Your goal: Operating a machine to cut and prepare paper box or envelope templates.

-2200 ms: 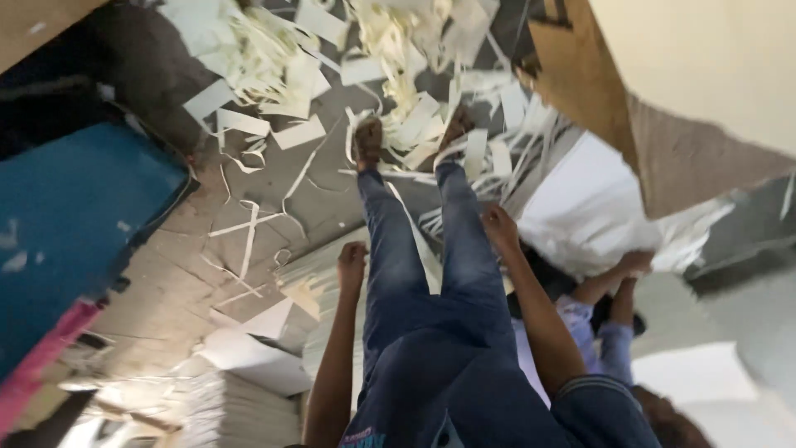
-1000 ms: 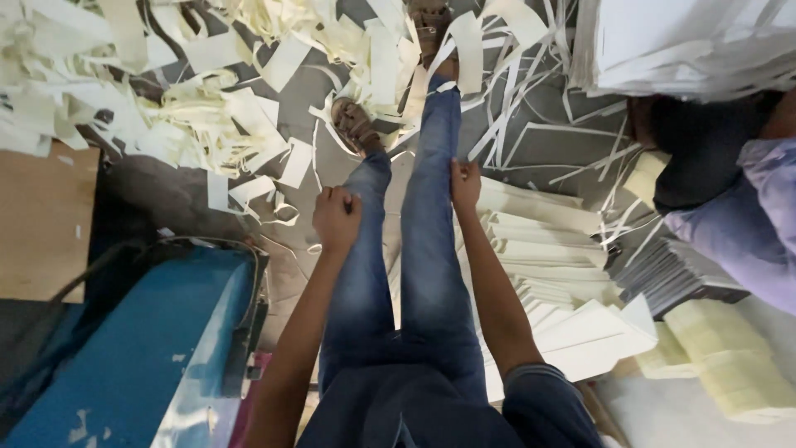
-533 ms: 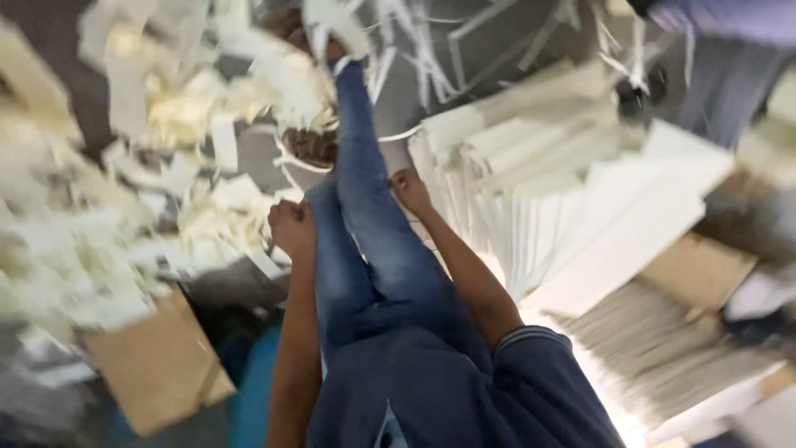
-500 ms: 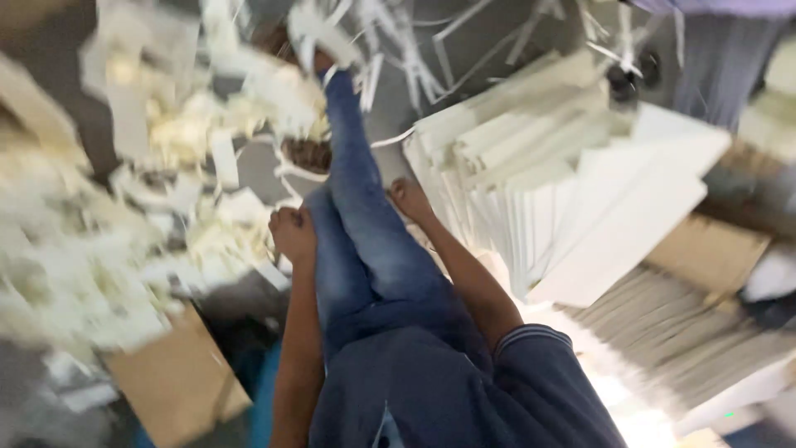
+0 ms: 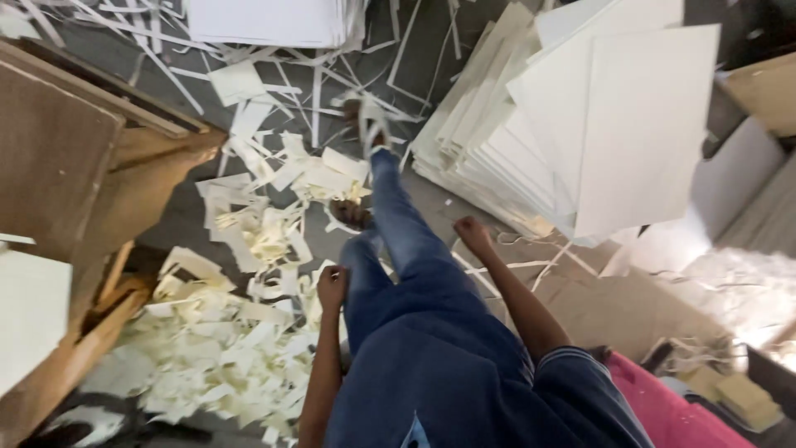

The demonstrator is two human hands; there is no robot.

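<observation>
Paper sheets [image 5: 618,133]: big cream stack fanned out on the floor [image 5: 597,307], ahead and to my right, top sheets slid askew over the lower ones. Nearest thing to my right hand [image 5: 473,235], but not touching.

Hands: both empty. Left hand [image 5: 332,286] loosely curled beside my left knee, over the scrap. Right hand loosely closed too, hanging just short of the stack's near corner. Neither grasps anything.

I'm mid-stride, one leg out, sandal [image 5: 371,124] landing among loose paper strips [image 5: 249,249]. Heap of offcuts [image 5: 207,348] down left, wooden board [image 5: 75,158] leaning further left, another white pile [image 5: 265,21] at the top edge.

My read on doing this well:
- Watch footing; the strips look slick on smooth floor.
- Plant on bare floor, not on trimmings.
- Come at the stack from its near corner, squat, square the skewed sheets first.
- Lift a thin batch with both hands under the edges; big sheets likely sag and crease.
</observation>
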